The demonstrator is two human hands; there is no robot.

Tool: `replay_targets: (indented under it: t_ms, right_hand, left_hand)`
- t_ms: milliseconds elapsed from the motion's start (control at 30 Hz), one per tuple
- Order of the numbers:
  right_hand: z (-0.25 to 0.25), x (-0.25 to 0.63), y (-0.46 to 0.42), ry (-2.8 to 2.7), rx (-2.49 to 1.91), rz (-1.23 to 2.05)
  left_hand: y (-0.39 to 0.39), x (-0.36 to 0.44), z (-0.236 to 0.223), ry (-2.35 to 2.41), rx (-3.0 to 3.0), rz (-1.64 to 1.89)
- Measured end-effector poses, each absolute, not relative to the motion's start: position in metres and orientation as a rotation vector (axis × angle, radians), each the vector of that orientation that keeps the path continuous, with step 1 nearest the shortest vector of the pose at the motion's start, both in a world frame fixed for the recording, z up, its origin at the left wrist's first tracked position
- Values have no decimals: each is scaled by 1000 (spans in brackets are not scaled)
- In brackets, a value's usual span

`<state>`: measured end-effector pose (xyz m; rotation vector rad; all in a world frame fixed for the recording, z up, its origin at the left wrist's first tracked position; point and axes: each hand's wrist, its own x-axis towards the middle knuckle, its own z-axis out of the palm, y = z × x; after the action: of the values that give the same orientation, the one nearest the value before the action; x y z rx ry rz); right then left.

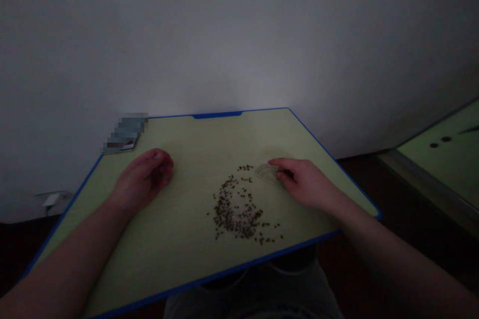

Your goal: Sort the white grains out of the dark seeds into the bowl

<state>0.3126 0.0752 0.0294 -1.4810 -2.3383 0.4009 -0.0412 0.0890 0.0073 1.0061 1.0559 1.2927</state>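
A clear plastic protractor (266,172) lies close to the table surface, its curved edge facing left. My right hand (305,179) pinches it at its right side between thumb and fingers. Just left of the protractor spreads a pile of small dark beans or seeds mixed with pale grains (237,209). Several dark ones lie in a short row at the protractor's left edge, and others are scattered below. My left hand (144,177) rests on the table left of the pile, fingers curled in, with nothing visible in it.
The pale tabletop (179,229) has a blue rim and stands against a grey wall. At its far left corner lies a flat, blurred-out object (125,134), perhaps a phone. A plug (54,200) sits low on the wall at left. A pale panel (445,147) stands at right.
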Motion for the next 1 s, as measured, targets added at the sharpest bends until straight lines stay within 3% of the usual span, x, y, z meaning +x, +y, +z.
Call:
replay_targets:
  t_ms: [400, 1000]
  right_hand:
    - [28, 312, 81, -2274, -1631, 261]
    - [31, 303, 79, -2309, -1552, 304]
  left_hand:
    - [89, -44, 5, 1057, 1022, 1282]
    - [88, -43, 6, 1071, 1029, 1259]
